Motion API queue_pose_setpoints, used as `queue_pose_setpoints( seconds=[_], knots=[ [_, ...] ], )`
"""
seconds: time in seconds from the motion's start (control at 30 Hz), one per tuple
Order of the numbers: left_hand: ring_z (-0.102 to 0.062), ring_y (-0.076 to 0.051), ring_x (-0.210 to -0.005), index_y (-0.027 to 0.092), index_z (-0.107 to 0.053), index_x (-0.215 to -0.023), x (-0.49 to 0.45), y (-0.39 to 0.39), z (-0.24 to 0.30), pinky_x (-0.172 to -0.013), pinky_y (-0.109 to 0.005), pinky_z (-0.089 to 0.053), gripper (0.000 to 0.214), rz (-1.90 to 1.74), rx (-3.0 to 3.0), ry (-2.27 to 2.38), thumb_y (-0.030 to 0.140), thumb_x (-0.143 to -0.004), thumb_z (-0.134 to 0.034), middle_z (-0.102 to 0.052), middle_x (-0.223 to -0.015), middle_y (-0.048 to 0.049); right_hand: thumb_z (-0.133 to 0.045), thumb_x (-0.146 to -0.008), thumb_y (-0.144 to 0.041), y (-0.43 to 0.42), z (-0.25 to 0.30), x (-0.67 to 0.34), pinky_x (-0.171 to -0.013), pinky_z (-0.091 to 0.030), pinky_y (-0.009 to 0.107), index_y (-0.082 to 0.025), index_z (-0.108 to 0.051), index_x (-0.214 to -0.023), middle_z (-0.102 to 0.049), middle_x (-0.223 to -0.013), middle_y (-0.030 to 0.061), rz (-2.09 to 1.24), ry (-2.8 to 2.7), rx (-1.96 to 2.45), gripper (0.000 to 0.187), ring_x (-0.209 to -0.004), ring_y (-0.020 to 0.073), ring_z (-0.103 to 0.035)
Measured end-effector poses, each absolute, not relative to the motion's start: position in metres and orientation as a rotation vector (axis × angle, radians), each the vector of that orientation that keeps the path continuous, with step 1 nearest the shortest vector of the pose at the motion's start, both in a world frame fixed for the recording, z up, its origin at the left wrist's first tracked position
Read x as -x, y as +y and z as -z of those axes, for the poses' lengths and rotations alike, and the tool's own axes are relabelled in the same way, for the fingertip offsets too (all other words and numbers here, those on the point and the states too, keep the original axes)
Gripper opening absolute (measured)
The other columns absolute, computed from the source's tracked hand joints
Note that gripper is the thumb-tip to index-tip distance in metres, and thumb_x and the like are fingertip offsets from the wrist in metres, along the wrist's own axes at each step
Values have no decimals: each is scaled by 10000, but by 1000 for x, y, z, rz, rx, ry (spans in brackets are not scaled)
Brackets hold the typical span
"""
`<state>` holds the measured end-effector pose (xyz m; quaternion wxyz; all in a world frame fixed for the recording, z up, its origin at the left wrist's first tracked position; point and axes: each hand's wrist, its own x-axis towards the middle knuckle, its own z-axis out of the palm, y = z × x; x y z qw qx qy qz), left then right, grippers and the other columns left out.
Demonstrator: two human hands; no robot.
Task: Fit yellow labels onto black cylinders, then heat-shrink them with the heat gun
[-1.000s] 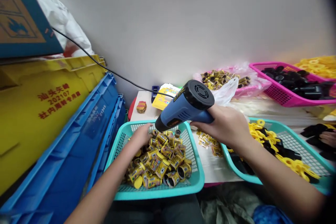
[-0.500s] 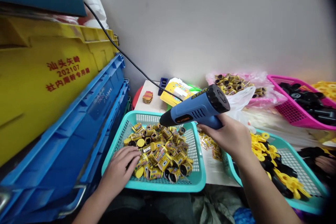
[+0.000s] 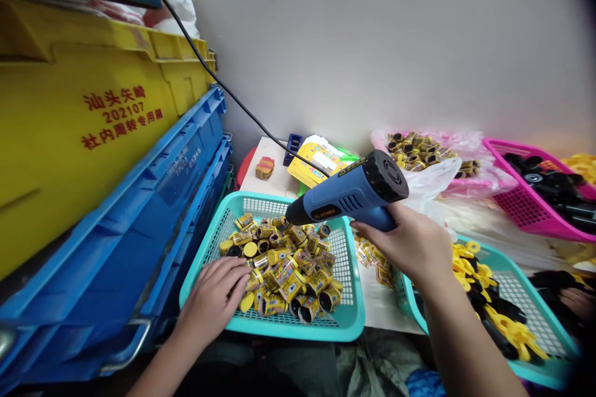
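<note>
Canisters (image 3: 284,270), small, yellow and printed, heaped in a turquoise mesh plastic basket (image 3: 298,334) under a blue-and-black pistol-shaped hot-air gun (image 3: 335,198)

At the left, blue plastic crates (image 3: 116,248) sit below a yellow plastic crate with red lettering (image 3: 51,155). Just right of them is the basket, its holed walls rising to a smooth rim. The canisters lie in it every which way, many on their sides, their yellow wrappers busy with print and shiny in places. Round black ends show near the front; a few flat yellow discs lie toward the left. Over the far side of the pile comes the gun: tapering black nozzle, blue body with slots and orange lettering, round vented black cap. It tilts, nozzle down to the left; I can't tell how near the tip is to the canisters.

The left hand (image 3: 214,291) lies palm down over the basket's near left corner, fingers stretched forward, close together and lightly bent, with a gap before the lowest digit. Whether their tips touch the canisters, I can't tell. Farther right, the right hand (image 3: 421,239) grips the gun's handle, its fingers wrapped round it and mostly hidden. That forearm slants across a second turquoise mesh plastic basket (image 3: 510,260), which holds yellow and black plastic parts (image 3: 505,325).
</note>
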<state>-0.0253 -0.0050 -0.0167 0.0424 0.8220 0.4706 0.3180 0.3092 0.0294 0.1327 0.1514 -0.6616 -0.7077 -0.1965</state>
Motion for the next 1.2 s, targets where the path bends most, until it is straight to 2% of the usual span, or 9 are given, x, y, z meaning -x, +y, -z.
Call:
queue_pose_setpoints(
  seconds=[0.33,0.5,0.87,1.2],
  knots=[
    [-651,-226,-1004,235,-697,-1001,25,-5,15,-910,-414,-489,189,-1004,-2528,1440,242,-921,-526,-733,-1033,-43,-584,-773,-636,30,-135,-307,-522,-261,284,-209,-631,-929,-686,-739,65,622,-2045,1889,457,-634,232,-612],
    [-655,-224,-1002,240,-706,-991,24,-5,14,-909,-413,-496,200,-1000,-2516,1445,251,-925,-517,-735,-1025,-41,-611,-765,-621,31,-136,-304,-515,-261,281,-214,-635,-967,-688,-740,66,658,-2061,1899,455,-636,237,-616],
    [-653,-224,-1010,252,-712,-987,24,-5,15,-917,-410,-490,206,-995,-2502,1458,268,-924,-516,-736,-1035,-33,-570,-790,-637,33,-131,-304,-508,-242,280,-214,-634,-939,-675,-721,62,667,-2044,1862,453,-626,223,-605],
    [-645,-220,-1016,235,-700,-1004,24,-5,16,-929,-405,-481,197,-998,-2504,1441,246,-924,-520,-728,-1041,-40,-613,-772,-615,37,-129,-304,-519,-271,282,-215,-625,-954,-694,-754,64,663,-2085,1857,440,-655,246,-634]
  ],
)
